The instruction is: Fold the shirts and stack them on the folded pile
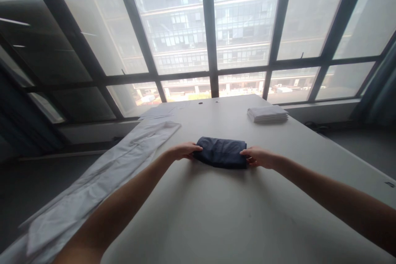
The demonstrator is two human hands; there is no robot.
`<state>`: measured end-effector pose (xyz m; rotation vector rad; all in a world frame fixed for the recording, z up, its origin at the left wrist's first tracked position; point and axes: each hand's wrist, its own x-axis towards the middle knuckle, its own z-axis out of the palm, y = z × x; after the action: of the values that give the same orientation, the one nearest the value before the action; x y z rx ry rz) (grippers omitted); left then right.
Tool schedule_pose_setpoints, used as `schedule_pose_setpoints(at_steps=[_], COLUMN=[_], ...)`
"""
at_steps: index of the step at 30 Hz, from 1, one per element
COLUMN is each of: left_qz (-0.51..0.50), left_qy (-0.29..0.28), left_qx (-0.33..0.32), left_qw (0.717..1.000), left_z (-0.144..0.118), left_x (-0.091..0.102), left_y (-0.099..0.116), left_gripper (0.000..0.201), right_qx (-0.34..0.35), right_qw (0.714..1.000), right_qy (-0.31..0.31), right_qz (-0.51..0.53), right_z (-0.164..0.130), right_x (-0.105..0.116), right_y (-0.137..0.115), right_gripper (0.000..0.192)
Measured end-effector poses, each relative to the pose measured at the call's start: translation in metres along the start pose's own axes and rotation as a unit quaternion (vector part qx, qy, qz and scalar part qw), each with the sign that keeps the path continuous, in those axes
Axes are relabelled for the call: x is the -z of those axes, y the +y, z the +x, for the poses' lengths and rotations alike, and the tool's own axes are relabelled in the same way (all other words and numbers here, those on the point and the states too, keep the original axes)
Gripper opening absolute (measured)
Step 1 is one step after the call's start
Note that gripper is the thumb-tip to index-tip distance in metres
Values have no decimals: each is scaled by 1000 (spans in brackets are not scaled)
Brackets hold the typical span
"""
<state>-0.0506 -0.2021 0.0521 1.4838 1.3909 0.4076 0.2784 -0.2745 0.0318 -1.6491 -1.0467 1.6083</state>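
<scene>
A folded dark blue cloth (221, 152) lies on the white table (222, 214), a little beyond the middle. My left hand (184, 150) grips its left end, fingers curled over the edge. On the opposite end my right hand (257, 157) holds the cloth the same way. Both arms reach straight out over the table.
A long white garment (102, 177) hangs along the table's left edge. A stack of folded white cloths (267, 114) sits at the far right. More flat white cloth (161, 112) lies at the far left corner. Large windows stand behind the table.
</scene>
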Motion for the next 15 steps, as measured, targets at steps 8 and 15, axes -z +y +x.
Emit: schedule_pose_setpoints(at_steps=[8, 15], left_qz=[-253, -295], left_qy=[5, 40], left_qx=[59, 26], left_qw=[966, 954], left_z=[10, 3], left_x=[-13, -23], left_y=[-14, 4], left_gripper=[29, 70], right_qx=[10, 56], right_qw=[995, 987], right_qy=[-6, 33], right_qz=[99, 148], right_z=[3, 13], right_x=[-4, 19], right_y=[2, 1], right_gripper=[17, 57])
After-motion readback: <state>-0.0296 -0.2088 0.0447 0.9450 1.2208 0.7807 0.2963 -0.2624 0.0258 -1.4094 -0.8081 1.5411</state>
